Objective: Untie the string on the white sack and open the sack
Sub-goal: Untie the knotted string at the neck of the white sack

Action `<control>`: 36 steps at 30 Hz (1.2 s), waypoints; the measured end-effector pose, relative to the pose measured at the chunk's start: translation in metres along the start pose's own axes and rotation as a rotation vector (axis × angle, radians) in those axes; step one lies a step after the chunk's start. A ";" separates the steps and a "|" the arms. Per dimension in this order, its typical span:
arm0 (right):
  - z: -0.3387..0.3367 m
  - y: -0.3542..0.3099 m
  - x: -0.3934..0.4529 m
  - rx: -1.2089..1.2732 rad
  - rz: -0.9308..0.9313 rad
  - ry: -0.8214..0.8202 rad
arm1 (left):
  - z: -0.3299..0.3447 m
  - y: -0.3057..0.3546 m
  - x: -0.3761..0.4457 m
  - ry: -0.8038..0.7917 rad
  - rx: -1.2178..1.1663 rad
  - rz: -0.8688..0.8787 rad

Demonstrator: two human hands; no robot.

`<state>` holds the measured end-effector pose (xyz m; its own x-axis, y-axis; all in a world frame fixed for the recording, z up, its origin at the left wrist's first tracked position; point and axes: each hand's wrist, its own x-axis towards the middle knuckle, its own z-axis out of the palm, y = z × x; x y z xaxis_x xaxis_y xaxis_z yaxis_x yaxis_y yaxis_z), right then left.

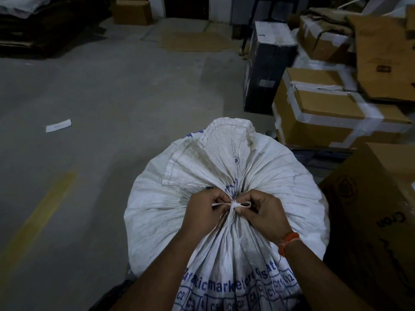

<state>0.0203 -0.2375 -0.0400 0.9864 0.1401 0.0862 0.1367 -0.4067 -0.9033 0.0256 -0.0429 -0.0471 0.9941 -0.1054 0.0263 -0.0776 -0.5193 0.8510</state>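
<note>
Nearest the camera, two bare forearms are extended over the white sack (224, 198), which is stood on the grey concrete floor (89, 97) directly below the viewer. The left hand (203, 213) is curled, and a strand of the white string (233, 204) is pinched between its thumb and fingers, drawn out to the left of the knot. The right hand (266, 215) is likewise curled, with a small loop of the string pinched at its fingertips just right of the knot. An orange thread band (289, 242) is worn on the right wrist.

The sack is seen to be full and rounded, of woven material, its neck gathered into tight pleats at the tied knot between the hands. Beyond the knot the loose mouth is fanned out and folded, and a metal eyelet (236, 160) is set in it. Blue print is carried on the near side: part of a word reading "market", and a row of cells marked "C2", "C3", "C11"; the rest cannot be read.

To the right, a brown carton (381, 221) is marked "Cron". Farther off, taped cardboard boxes (325, 117) are stacked beside a black box (267, 68), and a white paper slip (58, 125) is lying on the floor to the left.
</note>
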 end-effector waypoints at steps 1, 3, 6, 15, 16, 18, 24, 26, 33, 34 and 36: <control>0.000 0.000 0.000 -0.003 -0.001 0.000 | -0.002 -0.001 0.000 0.000 0.002 -0.009; -0.001 0.000 0.000 0.001 -0.004 0.003 | -0.005 -0.002 0.000 -0.014 -0.010 -0.026; 0.000 -0.001 0.000 0.001 -0.004 0.007 | -0.007 -0.001 0.000 -0.025 -0.016 -0.030; 0.001 0.000 0.001 -0.006 0.007 0.017 | -0.006 0.000 0.000 -0.018 -0.013 -0.029; 0.001 0.000 0.001 -0.004 0.008 0.018 | -0.006 0.000 0.001 -0.015 -0.010 -0.029; 0.001 0.000 0.000 0.005 0.009 0.018 | -0.005 0.000 0.001 -0.010 -0.007 -0.030; 0.001 0.000 0.000 -0.004 0.021 0.012 | 0.001 0.004 0.000 -0.012 0.006 -0.018; 0.001 0.000 0.000 -0.002 0.023 0.015 | 0.002 0.006 0.000 -0.015 0.024 0.000; 0.001 -0.002 0.002 -0.022 0.018 0.016 | 0.004 0.008 0.001 -0.002 0.036 0.006; 0.001 -0.001 0.001 -0.025 0.016 0.014 | 0.004 0.009 0.000 0.000 0.032 0.004; 0.001 -0.001 0.001 -0.022 0.014 0.010 | 0.004 0.009 0.000 -0.007 0.024 -0.004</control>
<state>0.0210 -0.2357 -0.0391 0.9891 0.1255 0.0773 0.1243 -0.4280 -0.8952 0.0248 -0.0504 -0.0417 0.9939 -0.1088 0.0195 -0.0756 -0.5400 0.8383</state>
